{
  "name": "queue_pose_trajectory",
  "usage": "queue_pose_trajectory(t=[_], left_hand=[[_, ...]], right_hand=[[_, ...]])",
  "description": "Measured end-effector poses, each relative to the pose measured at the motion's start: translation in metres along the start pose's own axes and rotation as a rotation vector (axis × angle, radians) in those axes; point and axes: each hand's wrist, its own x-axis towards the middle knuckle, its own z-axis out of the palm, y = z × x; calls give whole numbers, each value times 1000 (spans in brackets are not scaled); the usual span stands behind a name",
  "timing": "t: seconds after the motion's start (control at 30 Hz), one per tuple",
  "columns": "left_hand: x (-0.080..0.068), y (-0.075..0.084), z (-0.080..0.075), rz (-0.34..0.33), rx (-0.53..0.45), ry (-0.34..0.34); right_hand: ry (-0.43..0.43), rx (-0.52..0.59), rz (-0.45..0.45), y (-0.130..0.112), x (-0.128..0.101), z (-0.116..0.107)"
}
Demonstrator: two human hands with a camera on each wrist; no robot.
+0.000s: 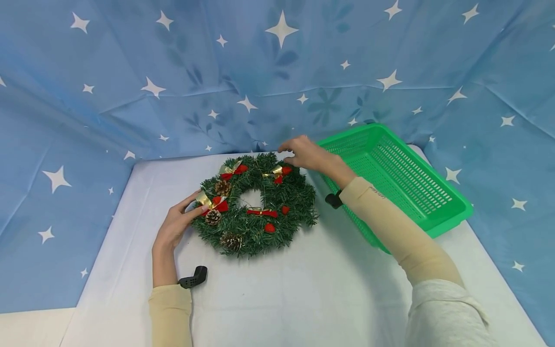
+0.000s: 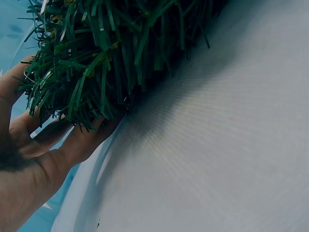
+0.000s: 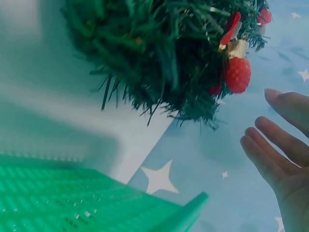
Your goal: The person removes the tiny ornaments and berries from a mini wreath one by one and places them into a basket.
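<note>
Here, one wreath (image 1: 277, 197), one basket (image 1: 381, 176).

The wreath (image 1: 279, 193) lies left of the basket (image 1: 386, 180).

Extends left arm (image 1: 171, 311) forward, gripping with left hand (image 1: 173, 226), thumb (image 1: 196, 212) set apart from fingers (image 1: 184, 202). Stretches right arm (image 1: 390, 226) farther, diagonally leftward, holding right hand (image 1: 309, 153) with fingers loosely bent.

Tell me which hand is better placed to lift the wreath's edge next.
Likely the left hand: it grips the left edge of the wreath. The right hand hovers by the far right edge, and the right wrist view shows a gap between them.
</note>
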Motion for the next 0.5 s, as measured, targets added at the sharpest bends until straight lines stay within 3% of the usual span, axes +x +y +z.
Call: queue_pose_trajectory(t=[0.2,0.5], left_hand=[[-1,3,-1,9,-6,-4],[-2,2,-1,3,-25,-5]], right_hand=[[1,1,-37,-5,8,7],[-25,46,-17,-20,19,13]])
